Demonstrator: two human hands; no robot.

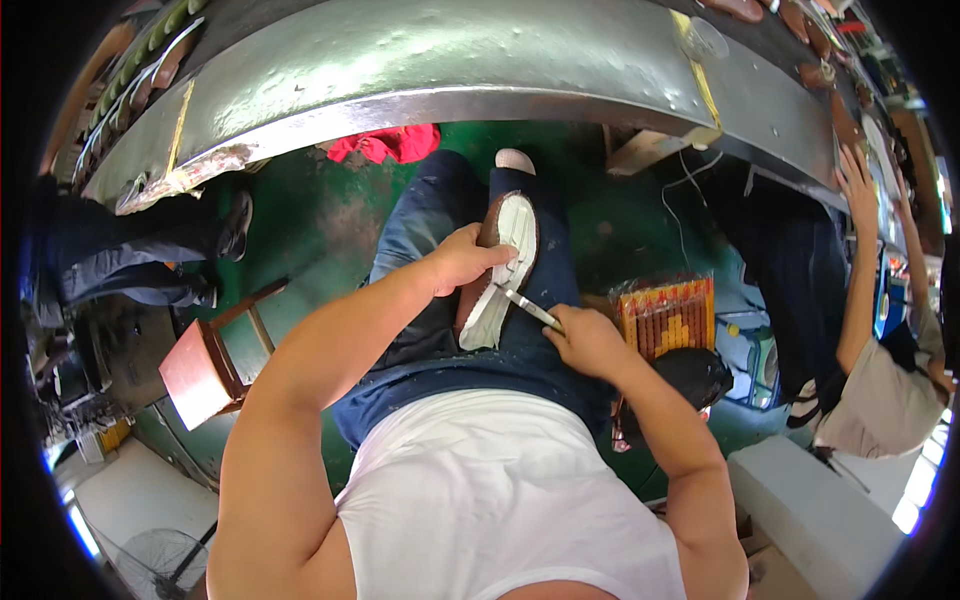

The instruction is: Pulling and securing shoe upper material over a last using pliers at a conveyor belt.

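Note:
Across my lap lies a brown shoe (pixel 514 222), its pale white underside facing up and a dark split or fold across the middle. My left hand (pixel 468 262) is closed around its left side, with the thumb pressed on the white underside. My right hand (pixel 590 341) grips a slim tool (pixel 537 311) with a light handle. The tool's thin tip touches or hovers just over the shoe's middle, near my left thumb; I cannot tell whether it is a knife or a brush. My right fingers are closed round the handle's lower end.
A long metal-topped bench (pixel 450 60) spans the far side. Red cloth (pixel 390 143) lies beneath it. A wooden stool (pixel 203 372) stands left, near another person's legs (pixel 150 240). At right are a patterned stool seat (pixel 668 318) and a co-worker's arm (pixel 858 250) reaching to the bench.

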